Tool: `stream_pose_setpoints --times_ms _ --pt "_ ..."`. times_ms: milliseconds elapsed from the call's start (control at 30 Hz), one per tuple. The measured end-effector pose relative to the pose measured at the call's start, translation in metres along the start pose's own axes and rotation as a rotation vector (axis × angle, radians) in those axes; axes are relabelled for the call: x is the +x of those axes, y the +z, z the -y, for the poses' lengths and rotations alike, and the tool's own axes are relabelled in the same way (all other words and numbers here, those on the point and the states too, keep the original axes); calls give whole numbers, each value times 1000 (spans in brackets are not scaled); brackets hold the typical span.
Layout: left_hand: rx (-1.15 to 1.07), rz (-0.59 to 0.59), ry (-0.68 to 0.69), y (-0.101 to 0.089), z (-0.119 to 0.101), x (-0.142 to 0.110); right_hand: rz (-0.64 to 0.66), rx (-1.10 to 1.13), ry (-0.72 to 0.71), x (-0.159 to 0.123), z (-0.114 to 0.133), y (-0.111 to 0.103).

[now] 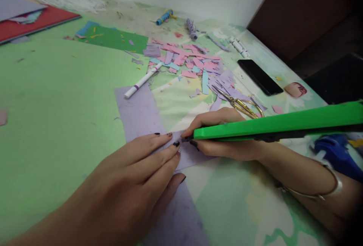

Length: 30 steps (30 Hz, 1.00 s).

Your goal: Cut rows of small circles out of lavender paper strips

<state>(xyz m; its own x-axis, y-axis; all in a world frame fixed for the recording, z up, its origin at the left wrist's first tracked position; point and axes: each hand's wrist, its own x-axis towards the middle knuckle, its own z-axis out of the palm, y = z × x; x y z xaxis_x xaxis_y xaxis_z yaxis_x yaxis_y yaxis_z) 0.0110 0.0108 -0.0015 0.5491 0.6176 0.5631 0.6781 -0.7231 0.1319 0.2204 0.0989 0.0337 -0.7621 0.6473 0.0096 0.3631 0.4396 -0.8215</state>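
Note:
My left hand (141, 174) lies flat with fingers stretched over a folded strip of purple paper (195, 157), pressing it down. A longer purple sheet (138, 111) runs underneath, partly hidden by that hand. My right hand (227, 132) is closed around the narrow end of a long green box-cutter-like tool (278, 125) with a dark underside. The tool slants to the right edge and covers part of the hand. Its tip is close to the paper by my left fingertips, too dark to make out clearly. Gold-handled scissors (238, 104) lie just beyond my right hand.
A white marker (143, 80) rests on the purple sheet. Fringed pink, blue and purple paper scraps (195, 62) are piled behind it. To the right lie a black phone (259, 76) and a blue tool (337, 155). A red folder (42, 21) is at far left.

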Motion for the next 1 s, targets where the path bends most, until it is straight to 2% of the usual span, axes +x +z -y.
stream_pose_setpoints --times_ms 167,467,600,833,1000 --pt "-40 33 -43 1 2 -4 12 -23 -16 0 1 -1" --pt "-25 75 -4 -2 4 -9 -4 -88 35 1 7 -3" --pt "-18 29 -54 0 -4 -7 -28 -119 43 -1 9 0" --pt "-12 -25 -8 1 -13 -10 124 -22 -70 -1 3 -8" --pt "-23 2 -45 -1 -6 -9 71 -46 -51 2 0 -7"
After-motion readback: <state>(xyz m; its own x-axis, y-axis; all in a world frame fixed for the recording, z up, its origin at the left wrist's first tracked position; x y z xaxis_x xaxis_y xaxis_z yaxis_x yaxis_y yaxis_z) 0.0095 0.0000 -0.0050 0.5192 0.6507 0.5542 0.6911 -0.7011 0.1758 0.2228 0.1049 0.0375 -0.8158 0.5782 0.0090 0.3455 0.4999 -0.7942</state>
